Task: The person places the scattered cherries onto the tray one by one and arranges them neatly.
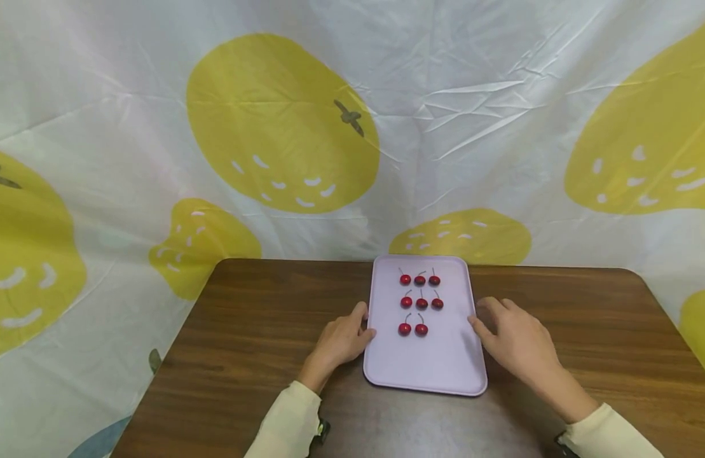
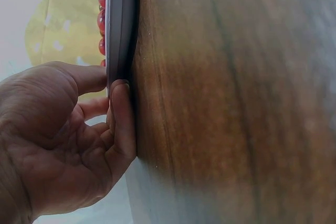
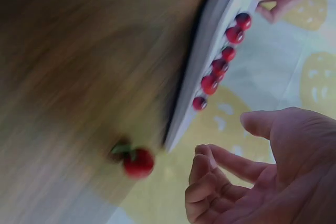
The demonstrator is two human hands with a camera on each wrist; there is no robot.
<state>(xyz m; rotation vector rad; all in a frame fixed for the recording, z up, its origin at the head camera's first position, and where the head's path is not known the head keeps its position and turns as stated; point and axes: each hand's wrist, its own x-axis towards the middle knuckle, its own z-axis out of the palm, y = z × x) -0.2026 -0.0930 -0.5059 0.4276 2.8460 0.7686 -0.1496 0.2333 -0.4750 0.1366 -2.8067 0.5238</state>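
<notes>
A pale lilac tray [image 1: 426,369] lies on the wooden table, bearing red stemmed cherries [image 1: 421,304] in two rows of three and a nearer row of two. My left hand [image 1: 342,337] pinches the tray's left edge. In the left wrist view its thumb [image 2: 89,78] presses the rim while the fingers [image 2: 124,121] curl against the underside. At the right edge, my right hand [image 1: 520,340] has its thumb tip close by the rim. The right wrist view shows that hand [image 3: 283,166] loosely bent, thumb and fingers apart with nothing between them.
A blurred red round thing with green on top [image 3: 138,162] appears beyond the tray's corner in the right wrist view. Brown table surface [image 1: 260,356] stretches to both sides. Behind the far edge hangs a white cloth [image 1: 455,127] printed with yellow fruit.
</notes>
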